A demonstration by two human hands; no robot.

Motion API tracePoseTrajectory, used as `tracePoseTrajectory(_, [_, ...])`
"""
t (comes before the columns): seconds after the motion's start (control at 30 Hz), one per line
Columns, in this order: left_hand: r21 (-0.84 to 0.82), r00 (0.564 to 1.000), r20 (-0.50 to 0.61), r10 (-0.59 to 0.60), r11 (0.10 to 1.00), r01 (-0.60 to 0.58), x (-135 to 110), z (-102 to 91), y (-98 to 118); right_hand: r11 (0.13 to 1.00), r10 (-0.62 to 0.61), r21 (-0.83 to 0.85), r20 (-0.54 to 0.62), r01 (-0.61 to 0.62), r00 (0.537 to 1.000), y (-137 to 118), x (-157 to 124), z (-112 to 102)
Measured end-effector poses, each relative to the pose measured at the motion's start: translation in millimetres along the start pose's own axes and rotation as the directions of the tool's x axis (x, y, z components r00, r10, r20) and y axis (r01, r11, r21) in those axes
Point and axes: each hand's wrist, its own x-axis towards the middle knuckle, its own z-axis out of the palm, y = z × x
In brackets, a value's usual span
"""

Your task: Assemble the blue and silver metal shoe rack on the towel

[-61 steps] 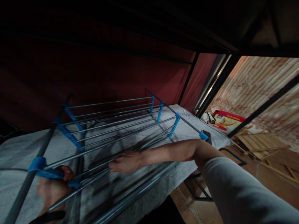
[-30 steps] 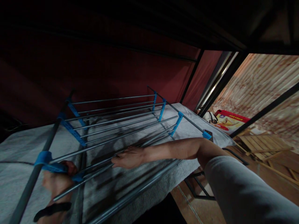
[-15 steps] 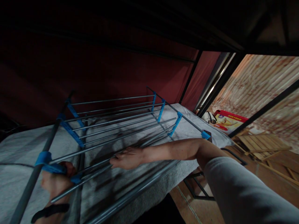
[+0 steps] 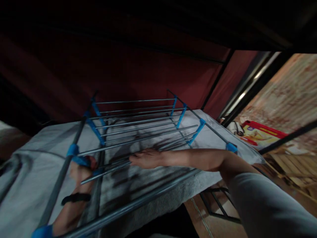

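A rack of grey metal tubes [image 4: 138,123] with blue plastic brackets lies on a pale blanket [image 4: 198,114]. My left hand [image 4: 83,172], a dark band at its wrist, is closed around a blue bracket [image 4: 80,160] on the rack's left upright; part of its fingers are behind that piece. My right hand [image 4: 146,158] reaches across from the right, fingers curled over a pair of thin metal rods [image 4: 112,170] in the rack's near section. One rod's left end sticks out free by my left wrist. Their right ends run towards a blue bracket [image 4: 196,132].
Behind the rack hangs a dark red cloth wall [image 4: 148,72]. Dark frame bars stand at the right. Beyond them are a red and yellow box [image 4: 262,134] and wooden slats [image 4: 294,168]. A black metal frame [image 4: 220,205] stands on the floor below the bed edge.
My view has turned left and drawn back a little, so rack and hands appear further right and more of the left blanket shows. Both hands keep their places on the rack.
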Motion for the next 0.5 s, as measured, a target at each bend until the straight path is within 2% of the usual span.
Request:
tracePoseTrajectory(0.13, [-0.008,0.996,0.081,-0.038,0.999,0.039,-2,-5.3,-1,0.993,0.114,-0.018,0.007,-0.114,0.993,-7,0,-6])
tracePoseTrajectory(0.27, [-0.045,0.968,0.245,-0.057,0.997,0.07,3,-15.3,-8,0.994,0.112,-0.021,0.032,-0.111,0.993,-4,8,-5])
tracePoseTrajectory(0.5, [-0.014,0.964,0.262,-0.038,0.999,0.043,1,-19.8,-10,0.988,0.148,-0.029,-0.027,-0.149,0.989,7,16,-9])
